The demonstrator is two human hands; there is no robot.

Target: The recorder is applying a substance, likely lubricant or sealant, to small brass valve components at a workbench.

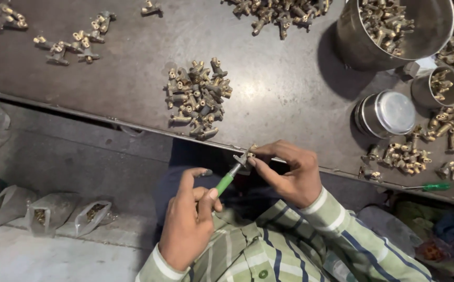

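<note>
Fingers [198, 183] of your left hand [187, 224] wrap narrowly around the green handle of a small screwdriver [229, 177], thumb laid along it, so the shaft points up and right toward the part. Your right hand [292, 175] pinches a small brass fitting [246, 156] between thumb and fingertips, presenting it to the tool's tip; the two appear to meet just at the near edge of the table [289, 99]. Held this way, off the surface and close to your body, the fitting seems steadied for the tool. Just beyond your hands, on the table, lies a pile of like fittings [198, 96], within easy reach. Farther right stand a large steel pot [394, 31] full of fittings, a smaller steel cup [438, 86], and a lidded steel tin [386, 114], with loose fittings scattered around them. A second green-handled screwdriver [428, 186] lies at the near right edge. Small plastic bags [54, 211] sit on the floor at left.
</note>
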